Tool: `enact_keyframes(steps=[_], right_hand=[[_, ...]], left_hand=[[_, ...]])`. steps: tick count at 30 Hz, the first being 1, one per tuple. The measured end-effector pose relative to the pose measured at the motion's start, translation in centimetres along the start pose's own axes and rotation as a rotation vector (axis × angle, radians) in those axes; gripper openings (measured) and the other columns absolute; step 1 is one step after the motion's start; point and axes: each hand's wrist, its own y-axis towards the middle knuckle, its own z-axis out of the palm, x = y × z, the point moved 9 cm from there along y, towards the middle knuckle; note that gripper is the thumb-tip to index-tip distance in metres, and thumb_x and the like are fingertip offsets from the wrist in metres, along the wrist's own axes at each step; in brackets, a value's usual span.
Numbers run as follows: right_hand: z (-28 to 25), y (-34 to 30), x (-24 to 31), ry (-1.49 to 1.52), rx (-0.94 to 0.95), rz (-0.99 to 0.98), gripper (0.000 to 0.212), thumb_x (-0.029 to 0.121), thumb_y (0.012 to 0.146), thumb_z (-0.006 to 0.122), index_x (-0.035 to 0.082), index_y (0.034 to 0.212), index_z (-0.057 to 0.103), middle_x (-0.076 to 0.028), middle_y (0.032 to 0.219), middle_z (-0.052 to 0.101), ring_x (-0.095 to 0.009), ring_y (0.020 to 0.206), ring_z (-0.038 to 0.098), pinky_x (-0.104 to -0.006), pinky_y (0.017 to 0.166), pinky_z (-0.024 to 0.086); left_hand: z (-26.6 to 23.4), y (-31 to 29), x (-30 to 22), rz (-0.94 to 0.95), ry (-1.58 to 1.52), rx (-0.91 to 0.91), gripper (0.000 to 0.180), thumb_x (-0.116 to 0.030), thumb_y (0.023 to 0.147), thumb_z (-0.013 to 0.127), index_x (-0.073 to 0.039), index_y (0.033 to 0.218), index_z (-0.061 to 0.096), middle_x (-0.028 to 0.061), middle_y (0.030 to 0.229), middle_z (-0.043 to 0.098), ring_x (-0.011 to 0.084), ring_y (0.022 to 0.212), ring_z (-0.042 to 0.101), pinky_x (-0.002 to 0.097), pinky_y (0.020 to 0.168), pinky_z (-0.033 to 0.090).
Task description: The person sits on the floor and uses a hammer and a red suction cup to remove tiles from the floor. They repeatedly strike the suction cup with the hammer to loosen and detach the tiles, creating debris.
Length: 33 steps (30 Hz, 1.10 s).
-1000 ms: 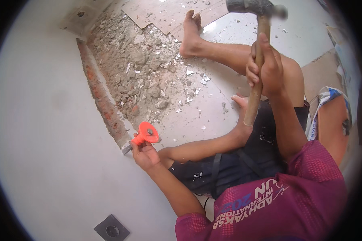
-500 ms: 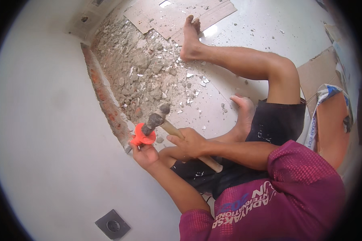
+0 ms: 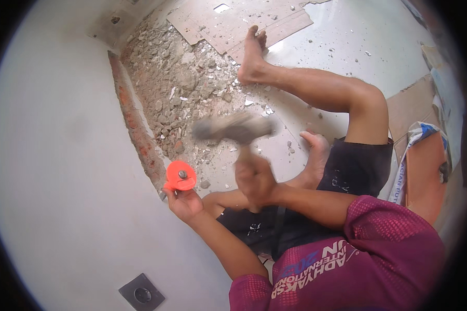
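My left hand (image 3: 186, 204) is closed around the grip of a chisel with a round orange hand guard (image 3: 177, 181), low against the white wall. The chisel's grey metal striking end shows in the middle of the guard; its tip is hidden. In my right hand (image 3: 256, 180) is a hammer (image 3: 237, 129), gripped by its wooden handle. The hammer head is smeared by motion and stands apart from the chisel, up and to the right. Along the wall's base runs a chipped-out strip (image 3: 133, 124) with red brick exposed, ending near the chisel.
Broken plaster and rubble (image 3: 184, 85) are heaped on the floor beside the strip. Cardboard (image 3: 275, 23) lies at the far side, near my stretched bare foot. A dark wall socket (image 3: 142, 294) is at lower left. At the right are a torn bag (image 3: 402, 176) and an orange-brown panel (image 3: 425, 171).
The hammer has swung up and right, away from the chisel's guard, with my right hand turned upward. My left hand and the chisel stay nearly in place.
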Motion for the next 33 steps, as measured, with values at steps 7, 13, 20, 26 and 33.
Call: enact_keyframes(steps=[7,13,20,26,33], right_hand=[[-4.1,1.5,-5.7,0.041,0.232,0.616,0.047,0.046,0.097,0.046,0.007,0.071,0.049,0.001,0.051,0.044,-0.008,0.036,0.044,-0.0248,0.031,0.036],[-5.9,10.6,5.6,0.685,-0.277,0.154,0.052,0.063,0.094,0.036,0.012,0.081,0.033,0.002,0.051,0.031,-0.01,0.037,0.033,-0.0272,0.037,0.036],[2.4,-4.5,-9.8,-0.139,0.496,0.617,0.046,0.039,0.095,0.052,-0.003,0.077,0.057,-0.009,0.06,0.053,-0.02,0.061,0.057,-0.0368,0.059,0.045],[-7.1,0.8,-7.0,0.129,0.165,0.725,0.044,0.046,0.098,0.046,0.009,0.074,0.043,0.001,0.052,0.042,-0.007,0.035,0.039,-0.0237,0.03,0.035],[-14.1,5.2,-3.0,0.085,-0.067,0.518,0.046,0.048,0.097,0.046,0.01,0.072,0.04,0.001,0.049,0.039,-0.006,0.034,0.037,-0.0238,0.031,0.035]], left_hand=[[-5.5,1.1,0.3,0.033,-0.028,-0.074,0.034,-0.028,0.098,0.05,0.0,0.117,0.048,0.0126,0.121,0.055,0.0255,0.117,0.052,0.0464,0.102,0.043],[-4.9,0.8,-1.7,0.051,-0.037,-0.085,0.035,-0.028,0.098,0.05,0.001,0.118,0.048,0.0115,0.122,0.054,0.0246,0.119,0.051,0.0469,0.104,0.042],[-6.0,1.2,0.6,0.009,0.025,-0.105,0.035,-0.029,0.099,0.047,0.002,0.115,0.048,0.013,0.121,0.053,0.0277,0.117,0.051,0.0468,0.103,0.043],[-3.5,-1.5,2.1,0.011,0.083,0.027,0.036,-0.029,0.1,0.044,0.003,0.115,0.048,0.014,0.119,0.054,0.0277,0.115,0.053,0.0463,0.1,0.045],[-3.6,-2.4,1.9,-0.017,0.126,-0.027,0.037,-0.03,0.1,0.045,0.003,0.116,0.049,0.0115,0.118,0.055,0.0263,0.115,0.053,0.0476,0.098,0.046]])
